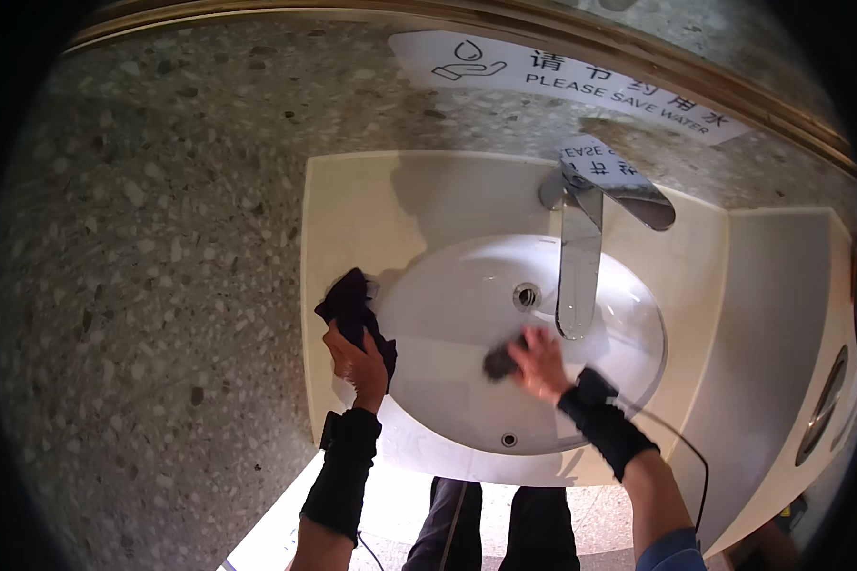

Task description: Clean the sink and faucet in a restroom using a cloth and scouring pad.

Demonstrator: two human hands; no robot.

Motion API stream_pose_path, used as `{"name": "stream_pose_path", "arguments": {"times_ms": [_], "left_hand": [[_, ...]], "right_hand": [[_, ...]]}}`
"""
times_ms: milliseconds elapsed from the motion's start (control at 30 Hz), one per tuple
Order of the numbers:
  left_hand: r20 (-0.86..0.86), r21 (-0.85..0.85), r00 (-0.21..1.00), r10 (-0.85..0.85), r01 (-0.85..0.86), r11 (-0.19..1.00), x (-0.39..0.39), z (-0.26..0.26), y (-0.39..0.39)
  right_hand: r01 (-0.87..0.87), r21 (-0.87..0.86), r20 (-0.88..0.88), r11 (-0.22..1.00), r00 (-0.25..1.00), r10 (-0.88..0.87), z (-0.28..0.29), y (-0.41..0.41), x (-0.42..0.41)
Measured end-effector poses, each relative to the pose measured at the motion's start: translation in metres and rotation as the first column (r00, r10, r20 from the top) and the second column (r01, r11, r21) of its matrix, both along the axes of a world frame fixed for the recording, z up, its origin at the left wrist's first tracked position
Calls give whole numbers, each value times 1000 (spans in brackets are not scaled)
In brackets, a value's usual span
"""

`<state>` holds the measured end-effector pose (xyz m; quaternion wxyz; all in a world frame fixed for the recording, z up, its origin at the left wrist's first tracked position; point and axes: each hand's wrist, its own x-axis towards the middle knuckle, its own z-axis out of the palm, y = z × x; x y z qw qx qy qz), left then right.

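Observation:
My left hand (359, 364) holds a dark, crumpled cloth (350, 300) over the left part of the cream countertop, beside the basin's rim. Inside the white oval sink basin (443, 357), my right hand (539, 364) grips a dark grey object (501, 362), blurred, perhaps a sponge or a scrubbing pad. That hand is just below the spout of the chrome faucet (578, 285). The round metal drain (525, 296) lies up and left of it, and the small overflow hole (508, 440) is near the basin's front edge.
Speckled stone wall (157, 250) borders the cream countertop (357, 207) at the left and back. A sticker about saving water (485, 68) is on the wall behind the faucet. At the right, a metal-rimmed oval opening (821, 405) is set in a cream panel. A cable (700, 457) hangs from my right wristband.

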<state>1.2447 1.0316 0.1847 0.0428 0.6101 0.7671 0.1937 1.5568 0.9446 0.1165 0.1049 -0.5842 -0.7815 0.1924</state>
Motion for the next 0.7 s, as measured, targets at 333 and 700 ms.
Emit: {"name": "stream_pose_path", "arguments": {"times_ms": [333,700], "left_hand": [[13,40,997,-73,73,997,-4,-2,2],[70,22,994,-87,86,996,-7,-1,0]], "right_hand": [[471,-16,153,882,873,-464,-29,13,99],[250,-224,-343,942,885,-316,-16,32,-185]]}}
